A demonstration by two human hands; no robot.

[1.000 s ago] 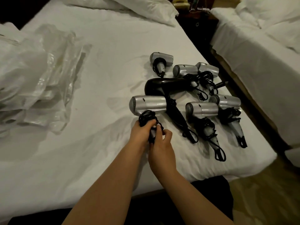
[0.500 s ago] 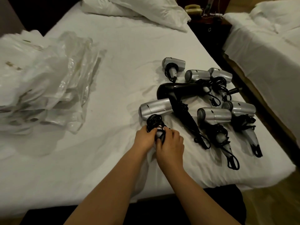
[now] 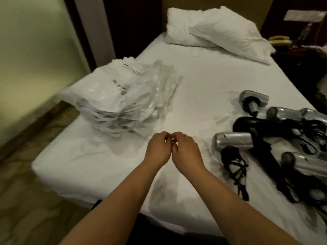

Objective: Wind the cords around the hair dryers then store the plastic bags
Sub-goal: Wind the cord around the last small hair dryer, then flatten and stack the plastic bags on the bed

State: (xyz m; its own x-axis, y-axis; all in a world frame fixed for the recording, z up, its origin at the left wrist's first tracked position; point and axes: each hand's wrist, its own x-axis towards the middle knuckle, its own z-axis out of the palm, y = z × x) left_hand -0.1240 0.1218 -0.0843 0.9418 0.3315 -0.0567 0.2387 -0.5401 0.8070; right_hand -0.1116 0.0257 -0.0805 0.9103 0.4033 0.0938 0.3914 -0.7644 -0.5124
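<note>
Both hands hover together over the bed sheet (image 3: 203, 82): the left hand (image 3: 158, 149) and right hand (image 3: 186, 150) have fingers loosely curled, tips nearly touching, apparently holding nothing. To the right lie the silver hair dryers (image 3: 233, 142), cords wound. Judging so, the next reach goes farther left to the plastic bags (image 3: 123, 96).
</note>
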